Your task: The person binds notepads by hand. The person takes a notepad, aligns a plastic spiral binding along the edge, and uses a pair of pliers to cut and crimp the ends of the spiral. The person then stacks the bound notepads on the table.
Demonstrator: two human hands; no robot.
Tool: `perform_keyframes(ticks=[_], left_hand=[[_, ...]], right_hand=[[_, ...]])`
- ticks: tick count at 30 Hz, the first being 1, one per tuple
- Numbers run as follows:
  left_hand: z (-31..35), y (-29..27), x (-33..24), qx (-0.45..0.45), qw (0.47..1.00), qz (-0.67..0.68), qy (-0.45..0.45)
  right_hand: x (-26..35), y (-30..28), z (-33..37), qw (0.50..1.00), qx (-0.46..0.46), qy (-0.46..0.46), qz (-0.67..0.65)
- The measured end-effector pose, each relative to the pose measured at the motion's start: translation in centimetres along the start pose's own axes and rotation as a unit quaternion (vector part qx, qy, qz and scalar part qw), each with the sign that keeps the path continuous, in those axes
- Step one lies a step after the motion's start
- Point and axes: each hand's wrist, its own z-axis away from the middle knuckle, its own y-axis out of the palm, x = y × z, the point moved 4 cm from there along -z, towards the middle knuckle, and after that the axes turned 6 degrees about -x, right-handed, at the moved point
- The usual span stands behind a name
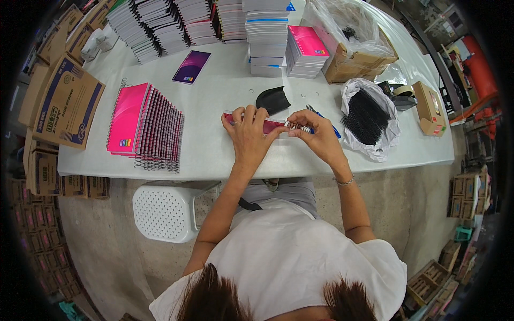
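Near the table's front edge, my left hand (248, 134) is closed round a notebook (270, 127) with a dark pink cover, seen nearly edge-on. At its right end, my right hand (320, 135) pinches a spiral binding coil (299, 127); my fingers hide part of it. Just beyond lies a curved black piece (273, 100). A blue-handled tool (336, 131), perhaps pliers, rests beside my right hand. Further right, black spiral coils (365, 117) lie in a crumpled white bag (393, 140). To the left stands a stack of pink spiral notebooks (128, 120).
Tall stacks of notebooks (160, 27) and page blocks (266, 40) line the table's far side. A purple cover (191, 67) lies before them. A bag-lined carton (353, 67), tape dispenser (402, 99) and small box (428, 109) stand right. A white stool (163, 212) is below left.
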Motion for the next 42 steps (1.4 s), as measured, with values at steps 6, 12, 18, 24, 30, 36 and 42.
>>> perform_keyframes(ticks=[6,12,18,24,30,36,42], left_hand=[[-0.4,-0.4,-0.2,0.028,1.000,0.005,0.001],[-0.7,-1.1,-0.5,0.074,0.997,0.006,0.000],[-0.7,-1.7,-0.3,0.073,0.996,0.050,-0.020],[-0.7,-2.1,0.5,0.070,0.995,0.062,-0.032],[-0.7,-2.3,0.6,0.022,0.996,0.081,-0.044],[-0.2,-2.0,2.2,-0.075,0.974,0.162,-0.140],[0.2,-1.5,2.9,-0.023,0.964,0.205,-0.170]], right_hand=[[1.0,0.5,-0.3,0.992,-0.027,-0.086,0.093],[0.6,1.3,-0.5,0.972,-0.071,-0.133,0.179],[1.3,1.7,-0.6,0.949,-0.089,-0.158,0.257],[2.6,2.0,-0.9,0.944,-0.083,-0.192,0.255],[1.2,2.6,-0.9,0.950,-0.103,-0.168,0.242],[1.0,2.7,-1.2,0.949,-0.101,-0.158,0.254],[1.6,3.3,-1.3,0.951,-0.111,-0.161,0.239]])
